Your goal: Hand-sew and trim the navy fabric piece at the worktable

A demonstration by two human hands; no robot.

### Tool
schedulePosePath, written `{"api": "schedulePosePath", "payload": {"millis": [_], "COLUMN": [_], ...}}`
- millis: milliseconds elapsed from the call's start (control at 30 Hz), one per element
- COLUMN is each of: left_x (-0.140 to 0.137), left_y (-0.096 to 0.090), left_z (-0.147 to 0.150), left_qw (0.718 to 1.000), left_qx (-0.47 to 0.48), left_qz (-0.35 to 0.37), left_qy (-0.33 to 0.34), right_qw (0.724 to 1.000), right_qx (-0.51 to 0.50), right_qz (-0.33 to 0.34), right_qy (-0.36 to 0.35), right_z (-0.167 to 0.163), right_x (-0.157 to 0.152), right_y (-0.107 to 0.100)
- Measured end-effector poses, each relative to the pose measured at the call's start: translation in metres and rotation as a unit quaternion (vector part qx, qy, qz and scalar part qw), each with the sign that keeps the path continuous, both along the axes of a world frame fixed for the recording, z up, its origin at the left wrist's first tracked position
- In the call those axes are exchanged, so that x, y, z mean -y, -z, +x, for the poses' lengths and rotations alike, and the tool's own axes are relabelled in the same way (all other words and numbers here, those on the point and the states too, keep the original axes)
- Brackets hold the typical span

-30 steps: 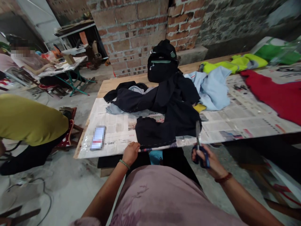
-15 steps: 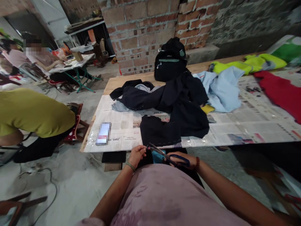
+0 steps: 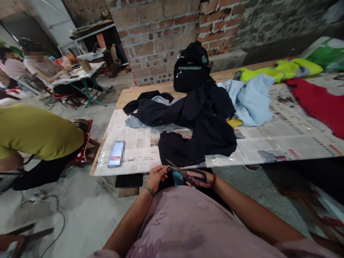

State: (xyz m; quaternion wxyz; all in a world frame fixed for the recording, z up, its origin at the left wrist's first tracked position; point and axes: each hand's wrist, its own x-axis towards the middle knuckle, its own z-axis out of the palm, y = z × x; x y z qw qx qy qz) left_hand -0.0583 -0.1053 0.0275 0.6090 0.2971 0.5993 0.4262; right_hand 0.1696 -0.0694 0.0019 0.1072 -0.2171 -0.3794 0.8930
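Right grip (image 3: 202, 179) is wrapped round the dark blue handles of the scissors (image 3: 184, 173) — the fingers are closed on them, and the blades stick out past the hand toward the left grip (image 3: 156, 178). That one has its fingertips pinched together, just beside the tips of the blades. What sits between them is too small to tell. Both hands are down by the near edge of the bench (image 3: 127, 96). Black cloth (image 3: 215, 139) lies on top, just past the blades, with little white stitches (image 3: 192, 162) along its near edge. A phone (image 3: 116, 154) lies off to the left — well apart from the scissors.
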Motion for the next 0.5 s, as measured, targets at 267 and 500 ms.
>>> {"api": "schedulePosePath", "payload": {"millis": [267,500], "left_x": [0.000,0.002], "left_y": [0.000,-0.004], "left_z": [0.000,-0.005], "left_qw": [1.000,1.000], "left_qx": [-0.017,0.005], "left_qz": [-0.006,0.005], "left_qy": [-0.015,-0.031], "right_qw": [0.997,0.994], "right_qx": [-0.040,-0.029], "right_qz": [-0.044,-0.077], "right_qy": [-0.047,-0.069], "right_z": [-0.008,0.024], "right_x": [-0.007,-0.004], "right_y": [0.016,0.019]}}
